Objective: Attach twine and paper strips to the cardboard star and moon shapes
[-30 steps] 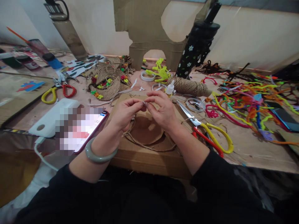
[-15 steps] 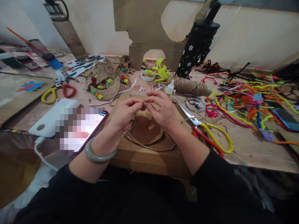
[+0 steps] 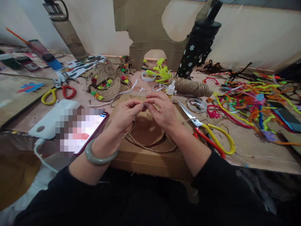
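My left hand (image 3: 128, 114) and my right hand (image 3: 161, 110) meet over a piece of cardboard, thumbs and forefingers pinched together tip to tip. Whatever lies between the fingertips is too small and covered to make out. A loop of thin brown twine (image 3: 150, 150) curves below both hands, and one part of it runs up under my left palm. Inside the loop lies a round cardboard piece (image 3: 148, 131), partly in shadow. It rests on a thick cardboard slab (image 3: 141, 160). A grey-green bangle (image 3: 101, 156) circles my left wrist.
Scissors with red and yellow handles (image 3: 221, 138) lie beside my right forearm. A lit phone (image 3: 91, 131) and white power bank (image 3: 54, 119) sit left. Behind are a twine roll (image 3: 190, 87), a glue bottle (image 3: 171, 89) and coiled twine work (image 3: 109, 83). Pipe cleaners (image 3: 249, 103) crowd the right.
Almost nothing differs. Both hands keep their pinch in the same place, with only a very slight shift of the fingertips.
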A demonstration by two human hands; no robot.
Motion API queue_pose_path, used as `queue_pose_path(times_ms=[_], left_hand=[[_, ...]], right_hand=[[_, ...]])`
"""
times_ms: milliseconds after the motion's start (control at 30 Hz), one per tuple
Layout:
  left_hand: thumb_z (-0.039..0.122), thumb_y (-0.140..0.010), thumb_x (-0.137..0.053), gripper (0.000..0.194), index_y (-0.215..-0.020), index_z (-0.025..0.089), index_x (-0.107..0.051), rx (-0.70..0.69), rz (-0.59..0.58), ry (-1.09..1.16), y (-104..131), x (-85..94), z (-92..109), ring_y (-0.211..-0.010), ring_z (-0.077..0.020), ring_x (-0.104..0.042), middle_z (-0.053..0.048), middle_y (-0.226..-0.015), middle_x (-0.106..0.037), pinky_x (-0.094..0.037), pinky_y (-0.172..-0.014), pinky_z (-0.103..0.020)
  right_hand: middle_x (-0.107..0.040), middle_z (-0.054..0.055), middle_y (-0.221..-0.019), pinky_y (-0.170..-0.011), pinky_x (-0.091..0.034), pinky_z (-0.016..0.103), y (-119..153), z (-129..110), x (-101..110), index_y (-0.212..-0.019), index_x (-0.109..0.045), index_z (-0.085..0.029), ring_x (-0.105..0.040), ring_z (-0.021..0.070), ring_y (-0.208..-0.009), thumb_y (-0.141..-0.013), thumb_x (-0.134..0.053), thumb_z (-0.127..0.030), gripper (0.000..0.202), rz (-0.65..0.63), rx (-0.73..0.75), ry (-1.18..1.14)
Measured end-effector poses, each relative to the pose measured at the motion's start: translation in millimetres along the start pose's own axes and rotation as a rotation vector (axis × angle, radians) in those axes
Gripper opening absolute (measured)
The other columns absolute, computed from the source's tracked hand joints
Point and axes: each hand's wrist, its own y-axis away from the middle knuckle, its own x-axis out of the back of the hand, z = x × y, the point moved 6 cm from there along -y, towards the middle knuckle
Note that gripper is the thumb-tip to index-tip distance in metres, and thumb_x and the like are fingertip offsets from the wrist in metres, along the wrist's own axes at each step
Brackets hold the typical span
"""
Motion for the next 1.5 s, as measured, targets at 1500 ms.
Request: queue_pose_path(times_ms=[1500], left_hand=[[0.030, -0.065, -0.078, 0.013, -0.065, 0.018, -0.072, -0.097, 0.048, -0.113, -0.7, 4.9, -5.3, -0.058, -0.0102, -0.053, 0.000, -0.063, -0.065, -0.041, -0.057, -0.023]], right_hand=[[-0.068, 0.001, -0.080, -0.082, -0.050, 0.034, -0.4, 7.3, 0.1, -0.073, -0.069, -0.020, -0.061, 0.0152, -0.083, -0.078, -0.058, -0.016, 0.013, -0.015, -0.223, -0.098]])
